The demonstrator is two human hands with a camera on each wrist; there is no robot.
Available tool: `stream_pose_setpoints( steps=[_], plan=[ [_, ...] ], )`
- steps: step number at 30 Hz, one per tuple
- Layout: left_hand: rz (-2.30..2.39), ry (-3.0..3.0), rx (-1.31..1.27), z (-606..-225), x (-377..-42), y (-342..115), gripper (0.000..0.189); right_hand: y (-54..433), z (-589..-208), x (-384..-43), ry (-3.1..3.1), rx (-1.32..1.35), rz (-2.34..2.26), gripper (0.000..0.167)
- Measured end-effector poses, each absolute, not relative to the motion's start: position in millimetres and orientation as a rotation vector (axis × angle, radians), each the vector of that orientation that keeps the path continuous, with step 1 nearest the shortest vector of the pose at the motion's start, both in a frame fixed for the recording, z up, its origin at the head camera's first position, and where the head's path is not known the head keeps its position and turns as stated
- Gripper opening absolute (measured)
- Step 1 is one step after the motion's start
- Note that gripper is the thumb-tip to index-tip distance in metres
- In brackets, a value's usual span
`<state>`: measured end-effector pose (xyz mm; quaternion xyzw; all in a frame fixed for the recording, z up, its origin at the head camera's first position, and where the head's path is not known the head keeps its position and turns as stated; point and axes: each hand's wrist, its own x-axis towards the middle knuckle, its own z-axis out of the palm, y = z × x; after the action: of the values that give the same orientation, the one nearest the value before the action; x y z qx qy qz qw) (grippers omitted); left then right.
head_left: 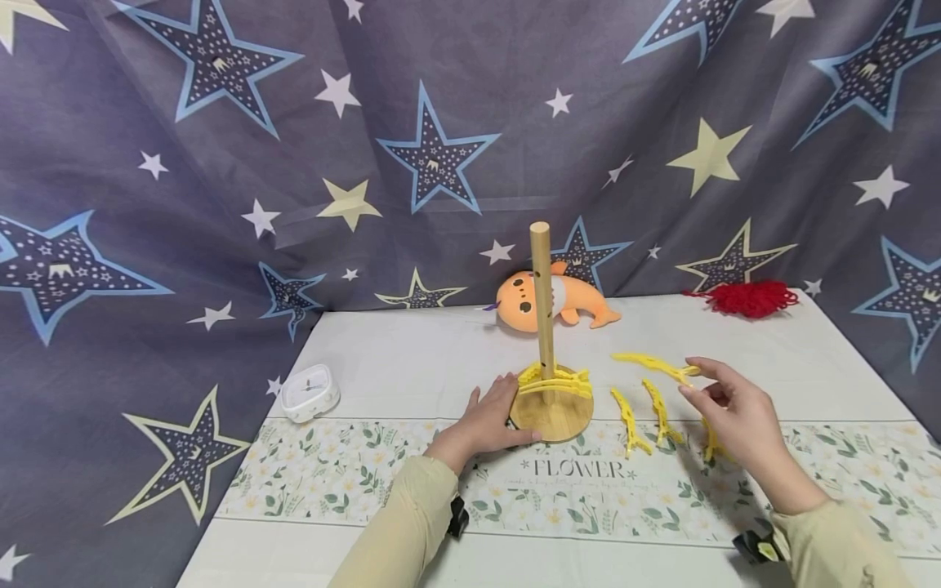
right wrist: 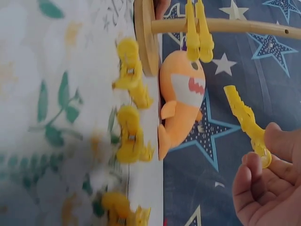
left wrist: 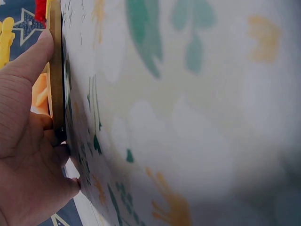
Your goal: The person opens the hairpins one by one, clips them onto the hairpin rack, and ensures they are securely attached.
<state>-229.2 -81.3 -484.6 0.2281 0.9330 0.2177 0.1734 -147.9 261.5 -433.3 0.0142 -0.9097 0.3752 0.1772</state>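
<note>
A wooden stand, with an upright post [head_left: 542,302] on a round base [head_left: 559,420], has yellow clips [head_left: 555,384] around the post low down. My left hand [head_left: 485,420] holds the rim of the base, its thumb at the front and its fingers along the left side. Between thumb and fingertips, my right hand [head_left: 735,408] pinches one end of a yellow plastic clip [right wrist: 249,125], its long part pointing left toward the post. Under and beside that hand, several more yellow clips [head_left: 628,423] lie on the table in a row, springs showing in the right wrist view.
Behind the stand lies an orange plush shark [head_left: 522,302]. A bundle of red yarn [head_left: 753,300] is at the back right. A small white clock [head_left: 310,394] stands at the left edge of the table, and a star-patterned curtain [head_left: 441,73] hangs behind.
</note>
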Motion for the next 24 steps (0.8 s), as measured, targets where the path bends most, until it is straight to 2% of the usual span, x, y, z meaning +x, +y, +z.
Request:
stream_pose_setpoints(
  steps=[10,24],
  plan=[
    [0.607,2.65,0.65,-488,-231,-82,0.107,240,-435,-158,-2.509,0.173,1.057,0.033],
    [0.605,2.655,0.638,-488,-230,-81,0.109,217,-436,-169,-2.493,0.171,1.082,0.024]
  ],
)
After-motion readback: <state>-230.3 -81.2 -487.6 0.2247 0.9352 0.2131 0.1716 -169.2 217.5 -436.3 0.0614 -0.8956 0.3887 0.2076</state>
